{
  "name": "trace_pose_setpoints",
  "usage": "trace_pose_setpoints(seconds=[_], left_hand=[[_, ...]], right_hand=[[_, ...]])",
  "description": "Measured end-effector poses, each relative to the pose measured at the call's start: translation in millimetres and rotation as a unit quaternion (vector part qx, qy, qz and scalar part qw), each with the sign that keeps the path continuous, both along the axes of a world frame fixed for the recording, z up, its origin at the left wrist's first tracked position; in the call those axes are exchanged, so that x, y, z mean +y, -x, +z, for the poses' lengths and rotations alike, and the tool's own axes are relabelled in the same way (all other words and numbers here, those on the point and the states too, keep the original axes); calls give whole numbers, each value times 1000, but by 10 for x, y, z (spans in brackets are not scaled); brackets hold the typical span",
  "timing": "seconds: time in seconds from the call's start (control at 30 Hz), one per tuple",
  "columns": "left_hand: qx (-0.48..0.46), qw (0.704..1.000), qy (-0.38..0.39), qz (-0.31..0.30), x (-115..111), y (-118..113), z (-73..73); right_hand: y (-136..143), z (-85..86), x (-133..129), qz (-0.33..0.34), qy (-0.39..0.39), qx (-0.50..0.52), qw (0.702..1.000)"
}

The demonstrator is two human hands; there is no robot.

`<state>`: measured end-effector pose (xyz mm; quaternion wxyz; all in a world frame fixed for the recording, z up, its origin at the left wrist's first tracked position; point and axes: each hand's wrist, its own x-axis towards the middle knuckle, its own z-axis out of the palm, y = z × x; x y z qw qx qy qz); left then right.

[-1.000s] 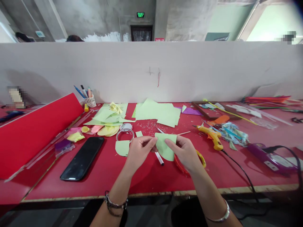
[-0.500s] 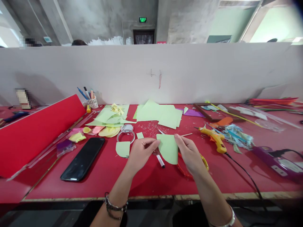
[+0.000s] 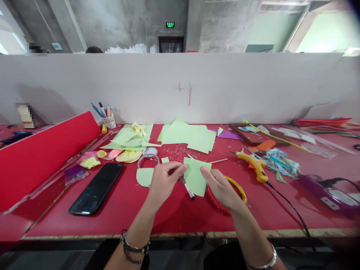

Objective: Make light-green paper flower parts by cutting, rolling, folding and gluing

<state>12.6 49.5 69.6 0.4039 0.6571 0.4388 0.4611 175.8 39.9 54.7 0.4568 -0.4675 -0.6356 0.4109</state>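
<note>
A light green paper piece (image 3: 196, 178) with a curved lower edge is held up between my two hands. My left hand (image 3: 168, 182) pinches its left edge, and my right hand (image 3: 222, 187) grips the right side with the thumb on its face. Behind the paper lies a marker (image 3: 189, 192), partly covered. Scissors with red and yellow handles (image 3: 240, 189) rest under and beside my right hand. Another rounded green piece (image 3: 144, 177) lies left of my left hand, near a roll of tape (image 3: 148, 161).
Green sheets (image 3: 187, 135) lie at the back centre. A black phone (image 3: 97, 188) and a red board (image 3: 50, 157) are at the left. At the right are a yellow glue gun (image 3: 253, 165) with its cord, ribbon scraps (image 3: 282, 163) and a purple device (image 3: 329, 195).
The paper has turned slightly between my hands. My right hand has shifted a little left and its thumb now lies lower on the paper; more of the scissors' handles shows.
</note>
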Motion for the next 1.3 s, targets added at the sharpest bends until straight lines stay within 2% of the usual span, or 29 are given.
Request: trace_pose_setpoints(seconds=[0.1,0.17,0.3,0.4,0.57,0.77,1.0,1.2,1.3], left_hand=[[-13,1000,15,-5,-3,19,14],[-18,999,39,-28,0,20,5],[0,993,78,-84,3,-11,-18],[10,996,69,-62,1,-31,-17],[6,999,47,-17,10,-9,-8],[5,999,47,-11,13,-19,-14],[-31,998,33,32,54,55,-17],[-73,995,69,-24,67,79,3],[-95,990,85,-57,52,56,-5]], right_hand=[[-8,3,3,36,-17,-17,999],[-12,-3,16,29,-26,-27,999],[12,-31,28,-34,-30,-33,998],[64,-49,20,-78,-30,-13,996],[133,-40,10,1,-47,-10,999],[132,-17,-3,59,4,5,998],[98,-16,-1,76,-5,-16,997],[142,12,-14,-7,-71,-10,997],[140,8,-26,-99,-183,-28,978]])
